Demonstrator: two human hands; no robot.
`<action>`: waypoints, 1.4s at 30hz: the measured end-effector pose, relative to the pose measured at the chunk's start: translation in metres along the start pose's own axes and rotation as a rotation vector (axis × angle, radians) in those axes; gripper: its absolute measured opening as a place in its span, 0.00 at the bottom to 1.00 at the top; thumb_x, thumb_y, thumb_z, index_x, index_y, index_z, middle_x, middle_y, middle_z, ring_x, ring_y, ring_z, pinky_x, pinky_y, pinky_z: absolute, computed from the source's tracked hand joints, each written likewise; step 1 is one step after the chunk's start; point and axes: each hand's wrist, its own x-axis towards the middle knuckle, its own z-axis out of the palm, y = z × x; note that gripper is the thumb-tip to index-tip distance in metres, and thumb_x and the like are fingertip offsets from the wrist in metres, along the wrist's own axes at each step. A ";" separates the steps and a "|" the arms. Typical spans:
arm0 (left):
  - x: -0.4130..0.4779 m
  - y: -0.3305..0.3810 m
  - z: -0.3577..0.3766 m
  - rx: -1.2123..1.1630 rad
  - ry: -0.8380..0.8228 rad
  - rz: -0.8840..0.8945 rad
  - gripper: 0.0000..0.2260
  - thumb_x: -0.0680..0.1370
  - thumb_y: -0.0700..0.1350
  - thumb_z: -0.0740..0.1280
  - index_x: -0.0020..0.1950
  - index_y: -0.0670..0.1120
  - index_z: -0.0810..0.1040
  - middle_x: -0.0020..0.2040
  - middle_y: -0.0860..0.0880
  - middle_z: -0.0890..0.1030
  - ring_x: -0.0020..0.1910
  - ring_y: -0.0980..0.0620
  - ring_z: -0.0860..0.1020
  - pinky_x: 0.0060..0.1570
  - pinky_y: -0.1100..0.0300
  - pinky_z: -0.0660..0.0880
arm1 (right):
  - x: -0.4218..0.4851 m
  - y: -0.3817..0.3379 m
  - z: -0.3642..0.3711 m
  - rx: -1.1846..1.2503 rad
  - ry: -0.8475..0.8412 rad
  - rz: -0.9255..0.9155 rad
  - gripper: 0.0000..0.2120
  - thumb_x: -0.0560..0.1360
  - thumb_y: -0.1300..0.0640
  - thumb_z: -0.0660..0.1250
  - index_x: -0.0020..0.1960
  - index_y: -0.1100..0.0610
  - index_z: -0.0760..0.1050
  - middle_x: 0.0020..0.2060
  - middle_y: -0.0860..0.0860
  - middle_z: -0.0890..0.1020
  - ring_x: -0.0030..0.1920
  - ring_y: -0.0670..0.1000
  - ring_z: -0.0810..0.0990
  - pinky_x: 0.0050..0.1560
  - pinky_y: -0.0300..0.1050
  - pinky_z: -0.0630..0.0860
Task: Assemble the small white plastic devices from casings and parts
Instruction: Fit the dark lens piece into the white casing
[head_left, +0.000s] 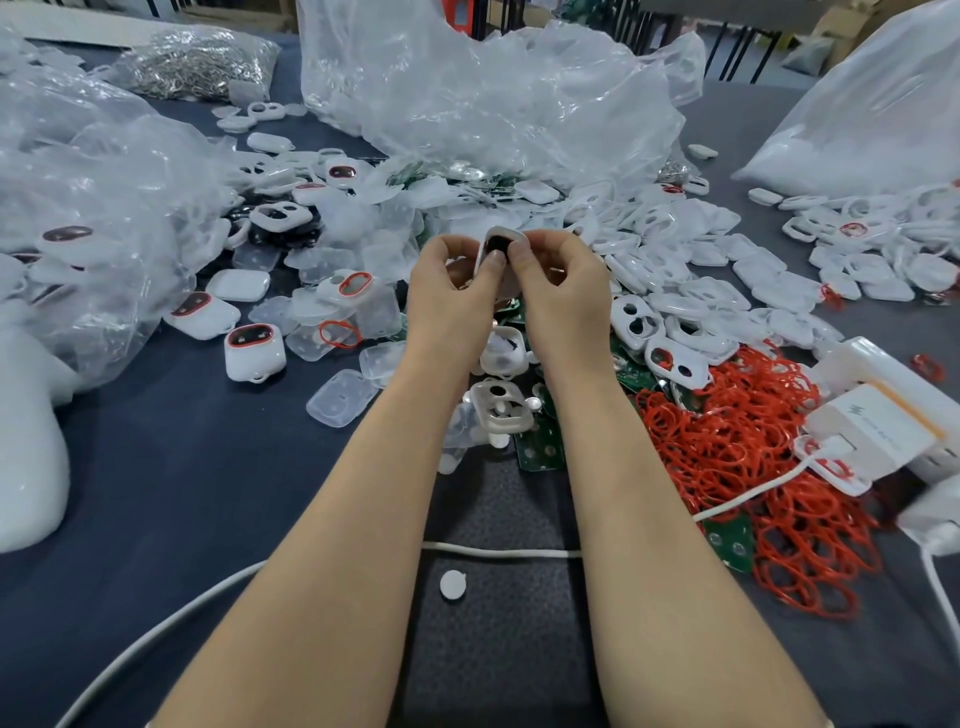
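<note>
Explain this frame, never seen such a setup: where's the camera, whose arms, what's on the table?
No machine here: a person works bare-handed. The single picture comes from a wide-angle camera on their head, looking forward and down, so the arms reach in from the bottom. The left hand and right hand together pinch one white casing with a dark opening, thumbs on its face, above the dark table. Around it lie parts: a heap of empty white casings to the right, red rubber rings nearer, green circuit boards under the wrists, clear plastic covers to the left, and closed-up devices with red-rimmed windows beside them. Crumpled clear plastic bags sit behind. A white cable crosses under the forearms.
</note>
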 end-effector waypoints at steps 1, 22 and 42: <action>0.001 -0.001 0.000 -0.016 0.000 -0.012 0.07 0.78 0.39 0.66 0.45 0.48 0.71 0.47 0.40 0.81 0.45 0.44 0.81 0.53 0.47 0.79 | 0.000 0.000 -0.001 -0.008 -0.012 0.005 0.08 0.78 0.56 0.66 0.53 0.60 0.78 0.44 0.49 0.80 0.43 0.44 0.77 0.47 0.37 0.76; -0.003 0.002 0.002 0.065 -0.016 -0.007 0.06 0.78 0.40 0.66 0.43 0.49 0.71 0.44 0.43 0.81 0.42 0.49 0.80 0.51 0.50 0.80 | 0.002 -0.001 -0.003 0.118 -0.051 0.155 0.04 0.77 0.62 0.65 0.45 0.54 0.72 0.41 0.50 0.77 0.43 0.47 0.77 0.44 0.40 0.76; 0.003 -0.003 -0.004 -0.033 -0.056 -0.058 0.06 0.79 0.44 0.66 0.43 0.45 0.78 0.35 0.50 0.82 0.34 0.56 0.81 0.43 0.55 0.82 | 0.000 0.001 -0.002 0.069 -0.058 0.102 0.07 0.76 0.61 0.66 0.42 0.54 0.71 0.39 0.51 0.77 0.41 0.49 0.77 0.42 0.41 0.76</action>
